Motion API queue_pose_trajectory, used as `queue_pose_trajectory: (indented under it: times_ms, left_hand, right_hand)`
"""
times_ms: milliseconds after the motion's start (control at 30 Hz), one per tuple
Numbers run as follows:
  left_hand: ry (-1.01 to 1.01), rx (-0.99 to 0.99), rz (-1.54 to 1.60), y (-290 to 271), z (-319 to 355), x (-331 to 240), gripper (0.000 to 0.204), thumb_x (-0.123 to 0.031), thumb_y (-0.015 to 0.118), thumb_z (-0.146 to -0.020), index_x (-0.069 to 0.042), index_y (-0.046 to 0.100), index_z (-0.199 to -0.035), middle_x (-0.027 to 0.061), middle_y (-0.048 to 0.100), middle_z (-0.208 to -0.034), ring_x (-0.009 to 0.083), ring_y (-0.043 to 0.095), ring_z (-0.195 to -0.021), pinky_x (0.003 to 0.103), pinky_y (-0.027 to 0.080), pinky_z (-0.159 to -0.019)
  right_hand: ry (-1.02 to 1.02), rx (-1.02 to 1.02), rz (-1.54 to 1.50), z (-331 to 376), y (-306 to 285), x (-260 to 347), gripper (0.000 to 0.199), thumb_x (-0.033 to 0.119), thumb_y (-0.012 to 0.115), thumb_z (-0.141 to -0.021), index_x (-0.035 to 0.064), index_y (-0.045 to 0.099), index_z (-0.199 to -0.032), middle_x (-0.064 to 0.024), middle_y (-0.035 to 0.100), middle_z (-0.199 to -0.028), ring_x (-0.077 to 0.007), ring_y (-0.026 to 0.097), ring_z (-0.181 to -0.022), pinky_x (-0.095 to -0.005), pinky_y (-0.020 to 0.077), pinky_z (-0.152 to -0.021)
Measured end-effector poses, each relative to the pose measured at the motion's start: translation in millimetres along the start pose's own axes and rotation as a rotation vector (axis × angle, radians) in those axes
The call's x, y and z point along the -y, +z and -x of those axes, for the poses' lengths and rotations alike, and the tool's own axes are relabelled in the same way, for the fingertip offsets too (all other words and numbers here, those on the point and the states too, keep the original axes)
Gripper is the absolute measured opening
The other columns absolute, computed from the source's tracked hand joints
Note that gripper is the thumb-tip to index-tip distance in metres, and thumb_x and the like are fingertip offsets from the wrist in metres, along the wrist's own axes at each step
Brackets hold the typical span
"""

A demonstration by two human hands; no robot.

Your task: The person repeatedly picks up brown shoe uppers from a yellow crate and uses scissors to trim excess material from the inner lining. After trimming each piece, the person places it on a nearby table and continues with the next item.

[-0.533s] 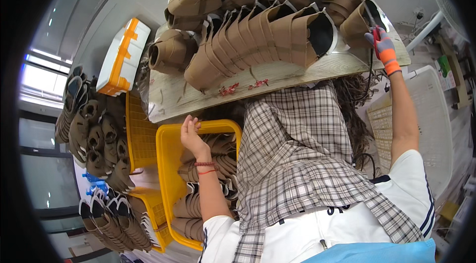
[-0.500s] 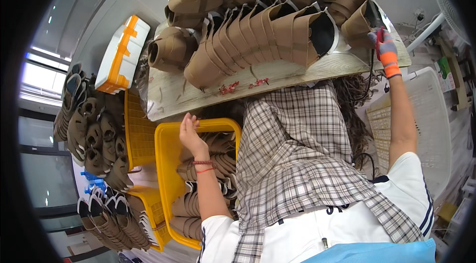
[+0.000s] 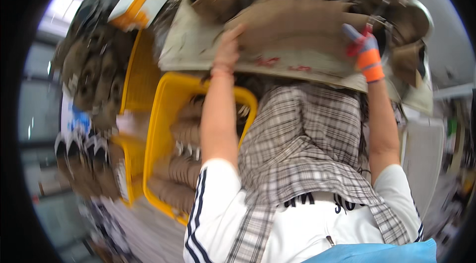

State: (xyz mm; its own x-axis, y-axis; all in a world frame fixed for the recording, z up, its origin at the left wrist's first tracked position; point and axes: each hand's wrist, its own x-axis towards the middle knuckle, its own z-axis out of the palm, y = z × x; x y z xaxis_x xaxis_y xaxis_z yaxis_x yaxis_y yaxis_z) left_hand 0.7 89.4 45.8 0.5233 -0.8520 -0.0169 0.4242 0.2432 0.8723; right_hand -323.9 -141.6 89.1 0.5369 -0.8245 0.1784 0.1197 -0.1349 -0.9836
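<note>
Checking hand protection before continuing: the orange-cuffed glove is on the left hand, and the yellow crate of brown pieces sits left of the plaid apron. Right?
Not quite: the head view shows the orange-cuffed glove on the right hand. The yellow crate of brown pieces does sit left of the plaid apron.

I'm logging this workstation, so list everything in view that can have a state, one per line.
Left hand: bare, at the left end of the brown row
Right hand: gloved, around the red tool
Red tool: too blurred to tell open from shut
Brown row: laid along the near side of the table
Yellow bin: open-topped, brown pieces inside
Plaid apron: worn, creased
</note>
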Motion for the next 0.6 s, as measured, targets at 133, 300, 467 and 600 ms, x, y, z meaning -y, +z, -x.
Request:
queue_pose_trajectory:
  times_ms: [133,300,467,600]
  left_hand:
    - [0.275,0.187,-0.355,21.3,-11.2,2.9,0.038,-0.033,0.054,-0.093,-0.007,0.067,-0.118,0.0037,0.068,-0.112,0.0123,0.062,-0.099,0.028,0.048,-0.087]
    - [-0.094,0.194,0.196,37.7,53.1,-43.5,0.038,-0.018,0.067,-0.086,0.001,0.063,-0.118,0.0095,0.067,-0.113,0.0185,0.064,-0.102,0.031,0.050,-0.091]
    - [-0.060,0.063,0.304,3.6,183.6,-62.4,0.043,-0.015,0.062,-0.087,0.003,0.056,-0.125,0.0116,0.064,-0.120,0.0206,0.062,-0.107,0.033,0.050,-0.094]
    - [0.071,-0.260,0.218,-32.9,312.4,-76.5,0.041,-0.012,0.061,-0.088,0.007,0.056,-0.124,0.0117,0.063,-0.119,0.0221,0.062,-0.106,0.033,0.049,-0.096]
  right_hand:
    - [0.127,0.029,-0.042,-0.4,-18.3,-2.4,0.029,0.012,0.049,-0.086,0.0075,0.059,-0.113,-0.0147,0.063,-0.106,-0.0133,0.049,-0.063,-0.0271,0.0430,-0.061]
    - [-0.974,0.258,1.052,1.2,-41.9,50.9,0.053,-0.003,0.057,-0.065,0.0106,0.067,-0.115,-0.0100,0.058,-0.089,-0.0255,0.052,-0.077,-0.0376,0.0442,-0.076]
    - [-1.036,0.560,0.974,40.9,26.5,96.0,0.050,-0.001,0.062,-0.064,0.0116,0.069,-0.112,-0.0114,0.059,-0.088,-0.0298,0.056,-0.078,-0.0381,0.0455,-0.071]
    - [-1.038,0.728,0.790,67.5,104.8,60.3,0.028,0.004,0.065,-0.075,0.0042,0.068,-0.102,-0.0112,0.062,-0.087,-0.0294,0.059,-0.077,-0.0349,0.0463,-0.070]
